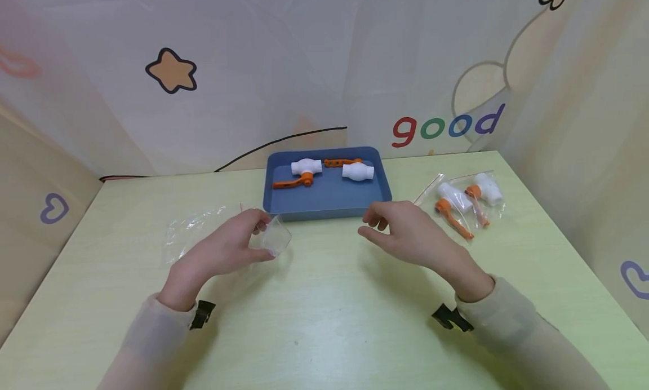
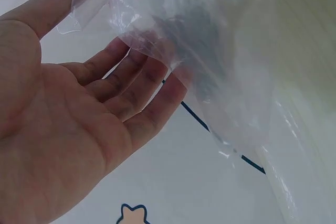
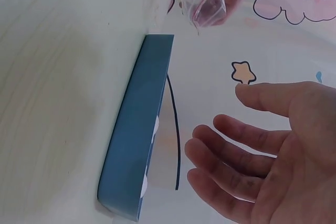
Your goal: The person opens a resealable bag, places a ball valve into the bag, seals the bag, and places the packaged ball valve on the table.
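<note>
My left hand holds a clear plastic bag in front of the tray's left corner. In the left wrist view the thin bag drapes over the fingertips, the thumb at its upper edge; no part shows inside it. My right hand hovers off the tray's front right corner, fingers loosely bent, holding nothing. In the blue tray lie two white plastic ball valves, a left one and a right one, with orange lever handles. The right valve partly hides its handle.
Two more valves in clear bags lie on the right side of the table. On the left, another flat clear bag lies partly behind my left hand. A printed cloth hangs behind and beside the table.
</note>
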Available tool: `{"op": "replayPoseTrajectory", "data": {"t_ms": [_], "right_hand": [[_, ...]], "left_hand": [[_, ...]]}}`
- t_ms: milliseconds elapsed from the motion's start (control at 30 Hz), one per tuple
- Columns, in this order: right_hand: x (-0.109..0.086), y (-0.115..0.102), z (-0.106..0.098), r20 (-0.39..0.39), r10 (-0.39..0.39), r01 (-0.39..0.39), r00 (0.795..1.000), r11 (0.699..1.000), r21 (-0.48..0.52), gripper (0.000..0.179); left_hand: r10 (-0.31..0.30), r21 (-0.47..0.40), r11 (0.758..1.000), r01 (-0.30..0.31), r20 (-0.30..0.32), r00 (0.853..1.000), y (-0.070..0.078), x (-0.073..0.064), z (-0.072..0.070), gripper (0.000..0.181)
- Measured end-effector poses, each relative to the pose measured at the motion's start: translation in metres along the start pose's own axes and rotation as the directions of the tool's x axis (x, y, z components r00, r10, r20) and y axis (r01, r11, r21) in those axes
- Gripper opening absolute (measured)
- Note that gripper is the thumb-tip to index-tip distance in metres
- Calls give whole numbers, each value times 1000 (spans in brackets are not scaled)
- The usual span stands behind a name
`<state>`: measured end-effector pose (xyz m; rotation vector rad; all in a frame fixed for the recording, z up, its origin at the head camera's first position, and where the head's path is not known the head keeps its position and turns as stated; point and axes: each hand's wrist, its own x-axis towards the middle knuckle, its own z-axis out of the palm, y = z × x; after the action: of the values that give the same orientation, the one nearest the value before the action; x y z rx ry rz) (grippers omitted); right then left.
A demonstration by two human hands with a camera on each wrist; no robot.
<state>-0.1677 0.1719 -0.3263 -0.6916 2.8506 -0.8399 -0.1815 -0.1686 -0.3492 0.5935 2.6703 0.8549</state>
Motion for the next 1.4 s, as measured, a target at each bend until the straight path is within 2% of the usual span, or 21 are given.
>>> {"op": "replayPoseTrajectory", "data": {"t_ms": [333,600,933,1400], "right_hand": [[4,-10,11,54,-8,7,998,1000,28,15],[7,-14,17,65,-48,43,997,996,82,12],[8,-15,22,54,-112,102,992,982,160,15],[8,-17,24,100,-138,110,985,963,244,15]], "left_hand": [[78,32,996,-79,6,997,19,3,10,59],[123,71,990,-124,10,992,40,7,20,62],[193,97,977,-192,2,981,58,7,28,64],[300,121,948,-296,-14,954,73,8,32,65]]}}
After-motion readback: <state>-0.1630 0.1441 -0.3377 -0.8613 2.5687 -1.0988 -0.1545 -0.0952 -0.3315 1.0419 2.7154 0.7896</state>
